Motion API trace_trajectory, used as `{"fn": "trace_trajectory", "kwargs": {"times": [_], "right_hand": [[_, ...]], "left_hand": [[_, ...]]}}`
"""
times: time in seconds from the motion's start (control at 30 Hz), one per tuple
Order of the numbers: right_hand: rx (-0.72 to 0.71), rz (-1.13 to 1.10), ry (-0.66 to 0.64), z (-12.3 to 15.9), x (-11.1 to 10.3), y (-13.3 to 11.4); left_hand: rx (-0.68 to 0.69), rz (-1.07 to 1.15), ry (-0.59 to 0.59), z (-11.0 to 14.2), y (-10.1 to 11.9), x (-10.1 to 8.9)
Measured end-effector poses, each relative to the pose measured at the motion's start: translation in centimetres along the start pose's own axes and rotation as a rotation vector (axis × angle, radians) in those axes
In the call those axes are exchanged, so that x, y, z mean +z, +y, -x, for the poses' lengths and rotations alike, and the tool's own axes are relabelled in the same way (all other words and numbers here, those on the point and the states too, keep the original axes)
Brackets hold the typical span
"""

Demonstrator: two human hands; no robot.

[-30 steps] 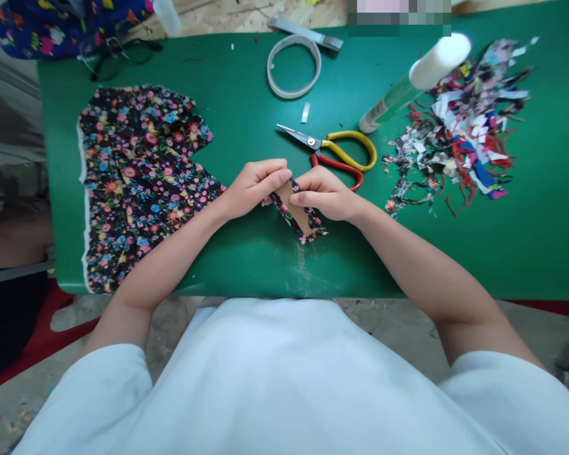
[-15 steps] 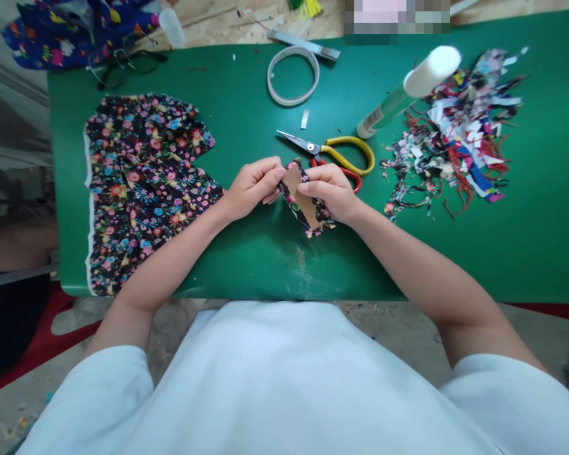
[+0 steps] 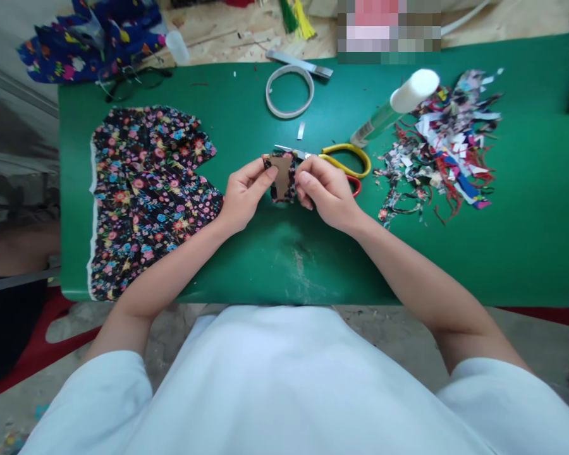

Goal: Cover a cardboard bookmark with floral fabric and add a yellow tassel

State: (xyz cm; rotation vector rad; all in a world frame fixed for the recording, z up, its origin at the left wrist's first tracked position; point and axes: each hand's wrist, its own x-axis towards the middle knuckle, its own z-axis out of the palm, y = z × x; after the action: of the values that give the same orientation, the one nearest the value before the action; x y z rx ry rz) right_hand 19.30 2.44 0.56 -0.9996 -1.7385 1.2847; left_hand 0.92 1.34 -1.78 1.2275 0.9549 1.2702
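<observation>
On my feed the left hand pinches a fabric-edged card over the green table. The right hand curls beside it, covering part of the scissors; I cannot tell whether its fingers grip the card.

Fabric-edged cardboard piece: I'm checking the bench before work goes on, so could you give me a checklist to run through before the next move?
1. Fabric-edged cardboard piece held by the left hand: ok, thumb on its brown face.
2. Right hand gripping it too: cannot tell; the fingers are at its right edge.
3. Underside of the piece neat: cannot tell, it faces away.
4. Scissors uncovered in view: not ok, the right hand and the piece hide parts of them.
5. White-capped tube closed: ok, cap on.
6. Scrap pile apart from both hands: ok, it lies off to the right.
</observation>
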Motion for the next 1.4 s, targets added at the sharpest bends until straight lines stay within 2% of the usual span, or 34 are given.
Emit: {"fn": "trace_trajectory", "kwargs": {"times": [0.1, 0.17, 0.23, 0.3, 0.43, 0.53, 0.67, 0.77, 0.83, 0.9, 1.03, 1.17, 1.3, 1.4], "right_hand": [[-0.033, 0.555, 0.138, 0.4, -1.5, -0.8], [-0.011, 0.884, 0.182, 0.7, -2.5, -0.8], [-0.004, 1.082, 0.170, 1.0, -3.4, -0.2], [-0.026, 1.160, 0.134, 1.3, -4.0, 0.8], [-0.039, 1.122, 0.097, 1.4, -4.8, 3.0], [-0.014, 1.041, 0.135, 1.1, -5.2, 3.6], [-0.022, 0.856, 0.202, 0.3, -5.0, 2.5], [-0.056, 0.635, 0.205, 0.1, -4.7, 0.9], [-0.070, 0.568, 0.178, 0.1, -4.6, 0.0], [-0.104, 0.613, 0.124, 0.2, -4.7, -0.4], [-0.207, 0.877, 0.040, 0.1, -5.3, -0.2], [-0.254, 1.075, -0.011, -0.2, -5.7, 0.2], [-0.263, 1.088, -0.091, -0.1, -5.8, 0.0], [-0.199, 1.018, -0.154, 0.0, -5.7, -0.4]], "left_hand": [[-0.005, 0.070, 0.027, 0.1, 1.0, -0.2], [-0.058, 0.147, 0.040, 0.3, 2.0, -0.1], [-0.136, 0.254, 0.050, 0.6, 3.0, 0.2], [-0.197, 0.330, 0.071, 0.9, 3.9, 0.6], [-0.379, 0.314, 0.096, 0.7, 5.0, 1.2], [-0.549, 0.328, 0.087, 0.2, 5.3, 1.0], [-0.688, 0.417, 0.056, -0.4, 5.2, 0.1], [-0.707, 0.433, -0.003, -0.6, 5.0, -0.3], [-0.716, 0.439, -0.027, -0.7, 5.1, -0.3], [-0.714, 0.432, -0.048, -0.7, 5.4, -0.3], [-0.670, 0.410, -0.075, -0.9, 5.9, -0.3], [-0.678, 0.368, -0.189, -1.1, 5.9, -0.6], [-0.722, 0.371, -0.302, -1.1, 5.6, -0.7], [-0.732, 0.363, -0.339, -1.1, 5.4, -0.8]]}}
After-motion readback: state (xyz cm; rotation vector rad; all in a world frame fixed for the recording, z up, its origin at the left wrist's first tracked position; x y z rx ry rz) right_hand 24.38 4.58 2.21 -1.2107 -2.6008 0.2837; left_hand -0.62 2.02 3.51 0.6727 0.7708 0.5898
